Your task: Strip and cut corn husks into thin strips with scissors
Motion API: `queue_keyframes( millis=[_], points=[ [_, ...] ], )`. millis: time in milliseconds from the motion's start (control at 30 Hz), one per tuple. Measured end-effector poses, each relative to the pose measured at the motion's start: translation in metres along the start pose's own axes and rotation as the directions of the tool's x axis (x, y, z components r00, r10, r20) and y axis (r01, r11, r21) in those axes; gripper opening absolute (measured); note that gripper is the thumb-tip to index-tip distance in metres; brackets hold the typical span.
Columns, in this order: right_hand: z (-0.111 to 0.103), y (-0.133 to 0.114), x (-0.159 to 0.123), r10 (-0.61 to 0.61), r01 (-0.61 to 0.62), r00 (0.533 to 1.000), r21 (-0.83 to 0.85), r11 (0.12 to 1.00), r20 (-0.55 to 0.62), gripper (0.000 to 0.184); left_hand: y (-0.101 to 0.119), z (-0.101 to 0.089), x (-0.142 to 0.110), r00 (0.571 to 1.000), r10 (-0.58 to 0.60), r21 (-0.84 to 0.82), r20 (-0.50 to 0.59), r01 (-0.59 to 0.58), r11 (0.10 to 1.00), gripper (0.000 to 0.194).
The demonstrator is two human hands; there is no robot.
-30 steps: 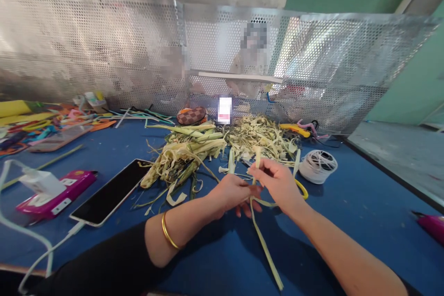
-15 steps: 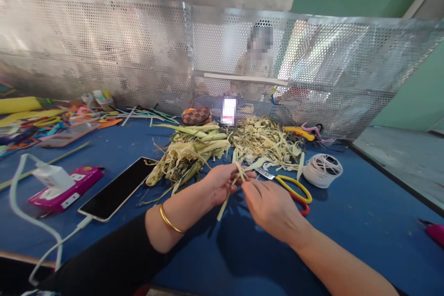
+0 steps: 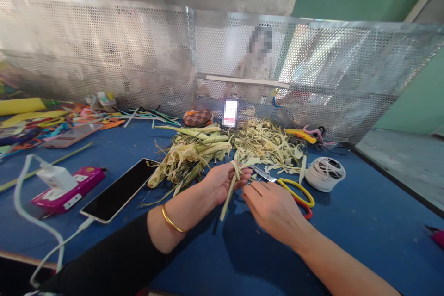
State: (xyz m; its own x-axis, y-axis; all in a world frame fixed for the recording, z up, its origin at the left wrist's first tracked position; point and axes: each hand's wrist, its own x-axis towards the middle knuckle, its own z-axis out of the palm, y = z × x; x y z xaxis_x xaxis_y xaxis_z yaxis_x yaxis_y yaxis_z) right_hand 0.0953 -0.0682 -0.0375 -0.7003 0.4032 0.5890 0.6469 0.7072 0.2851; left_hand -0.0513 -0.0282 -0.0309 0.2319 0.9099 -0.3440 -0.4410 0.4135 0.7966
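right hand [image 3: 274, 208]: fingers bent; whether they grip anything cannot be determined. left hand [image 3: 218, 185]: palm up, fingers partly curled, holding crossed plant strips [image 3: 228, 198] just beside the right fingertips. scissors [image 3: 297, 190] lie beyond the right hand, left of the cord spool [image 3: 324, 175]. farther: shredded plant pile [image 3: 265, 143], perforated screen [image 3: 138, 51].

I see a barrier [image 3: 138, 55] of thin, shiny perforated metal over a smooth blue bench [image 3: 194, 259] with a low sheen. The power strip [image 3: 62, 196] looks like glossy magenta plastic, the phone screen [image 3: 118, 189] glassy black. The plant strips [image 3: 190, 152] read dry, fibrous and rough, the bangle [image 3: 170, 222] polished gold-coloured metal.
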Motion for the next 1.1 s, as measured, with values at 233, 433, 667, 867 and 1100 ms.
queue_keyframes(
  millis=[233, 433, 667, 867, 1100],
  points=[
    [0.003, -0.009, 0.002, -0.156, 0.156, 0.987, 0.012, 0.988, 0.043, 0.019, -0.018, 0.009, 0.003, 0.998, -0.069, 0.005, -0.012, 0.069, 0.998, 0.023],
    [0.006, -0.008, 0.004, -0.136, 0.137, 0.990, -0.009, 0.991, 0.035, 0.020, -0.021, 0.014, -0.002, 0.999, -0.026, 0.043, -0.031, 0.027, 0.999, 0.018],
    [0.002, 0.003, 0.002, 0.333, -0.255, 0.935, 0.421, 0.870, -0.121, 0.016, -0.012, 0.013, -0.009, 1.000, 0.021, 0.078, -0.006, -0.021, 0.997, 0.023],
    [0.019, 0.016, 0.002, 0.789, -0.602, 0.516, 0.796, 0.057, 0.334, 0.018, -0.007, 0.016, -0.014, 0.992, 0.128, 0.204, 0.004, -0.126, 0.971, 0.029],
    [0.010, 0.008, 0.011, 0.623, -0.536, 0.317, 0.677, -0.505, 0.715, 0.022, -0.008, 0.015, -0.014, 0.978, 0.206, 0.220, 0.044, -0.210, 0.953, 0.032]
  ],
)
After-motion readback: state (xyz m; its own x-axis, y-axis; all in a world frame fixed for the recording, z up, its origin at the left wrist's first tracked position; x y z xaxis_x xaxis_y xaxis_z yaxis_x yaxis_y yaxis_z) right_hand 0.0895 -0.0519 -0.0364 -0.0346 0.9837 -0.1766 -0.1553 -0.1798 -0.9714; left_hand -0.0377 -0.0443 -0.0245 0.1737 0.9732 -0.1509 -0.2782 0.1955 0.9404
